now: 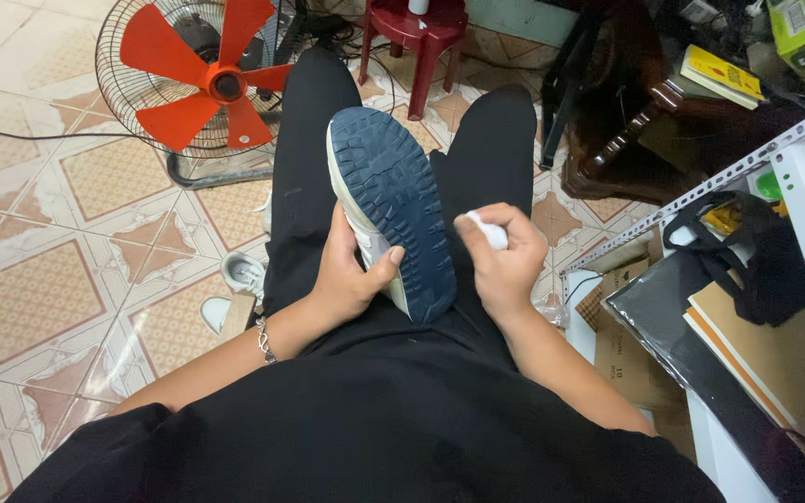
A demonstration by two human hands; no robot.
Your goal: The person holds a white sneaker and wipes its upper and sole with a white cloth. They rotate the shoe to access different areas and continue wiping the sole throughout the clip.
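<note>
Sneaker point(393, 210), navy lugged rubber sole upturned: my left hand point(347, 275) grip clamps its white edge; right hand point(505, 261) grip pinches a white wad point(486, 229).

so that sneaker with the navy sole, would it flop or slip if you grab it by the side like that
Probably not floppy: the sneaker keeps its shape, sole up, in the left hand. It looks light, since one hand props it on the lap. The lugged navy sole should grip well; the smoother pale side may be slicker.

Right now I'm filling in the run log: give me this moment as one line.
left hand: holds shoe, sole up, on lap | right hand: pinches small white wad beside sole | fan: on floor ahead
</note>
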